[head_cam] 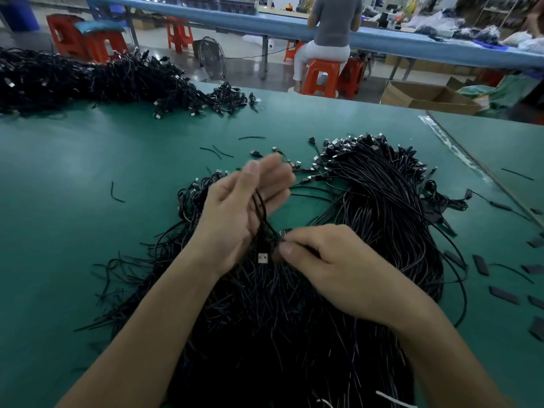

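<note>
Closest to the lens, low in the centre of the frame: heap of black cables (294,334), spread over the green table (73,245) from the bottom edge up to mid-frame, with plug ends bunched at its upper right. Over the heap, left hand (241,213), palm turned up, fingers loosely stretched and blurred, clasping nothing. Single cable (259,207) draped across that palm, dropping past the heel of the hand to a USB plug (263,258) hanging just above the heap. Just right of the plug, right hand (332,260), fingers curled, thumb and forefinger pinching the cable near its lower end. Left of the hands, wide bare green surface, broken only by a few short offcuts (117,194). Right of the heap, tighter room: flat black pieces (480,265) scattered toward the right edge of the frame, and a taped seam (450,142) running diagonally down from the upper right. Upper left, second pile of cables (73,78), lying against the table's far edge and well apart from the hands. Beyond that edge, cardboard box (426,95) at upper right, orange stool (321,78) with a seated person (332,30), and a long blue bench (235,22) across the top.
</note>
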`<state>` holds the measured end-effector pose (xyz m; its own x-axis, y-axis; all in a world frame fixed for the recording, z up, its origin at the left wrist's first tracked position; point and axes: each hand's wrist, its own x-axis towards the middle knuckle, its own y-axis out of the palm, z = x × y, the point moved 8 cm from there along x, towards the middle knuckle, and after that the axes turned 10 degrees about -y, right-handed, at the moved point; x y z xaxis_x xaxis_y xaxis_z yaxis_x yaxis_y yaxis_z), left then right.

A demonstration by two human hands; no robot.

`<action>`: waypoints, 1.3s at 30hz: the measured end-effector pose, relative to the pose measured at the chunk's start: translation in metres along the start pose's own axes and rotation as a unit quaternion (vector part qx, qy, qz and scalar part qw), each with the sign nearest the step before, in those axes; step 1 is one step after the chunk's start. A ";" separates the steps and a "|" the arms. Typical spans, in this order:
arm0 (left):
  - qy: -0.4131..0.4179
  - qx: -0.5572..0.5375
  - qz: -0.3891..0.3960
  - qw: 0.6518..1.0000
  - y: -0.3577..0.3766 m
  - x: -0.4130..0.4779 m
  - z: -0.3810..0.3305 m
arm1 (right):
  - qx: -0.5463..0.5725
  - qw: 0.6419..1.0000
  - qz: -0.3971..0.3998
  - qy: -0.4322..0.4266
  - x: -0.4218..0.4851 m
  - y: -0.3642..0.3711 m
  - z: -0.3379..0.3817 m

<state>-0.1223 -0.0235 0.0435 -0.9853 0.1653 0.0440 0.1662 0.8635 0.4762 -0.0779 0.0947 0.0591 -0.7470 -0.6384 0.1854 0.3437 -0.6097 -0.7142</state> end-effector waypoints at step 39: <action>-0.182 0.166 0.131 0.960 0.020 -0.028 0.033 | 0.181 0.971 -0.144 -0.054 0.006 -0.026 -0.017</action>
<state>-0.0905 0.0044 0.0230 -0.8387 0.5003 -0.2152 0.4689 0.8643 0.1819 -0.1005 0.1148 0.0673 -0.7849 -0.4503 0.4257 0.3217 -0.8833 -0.3411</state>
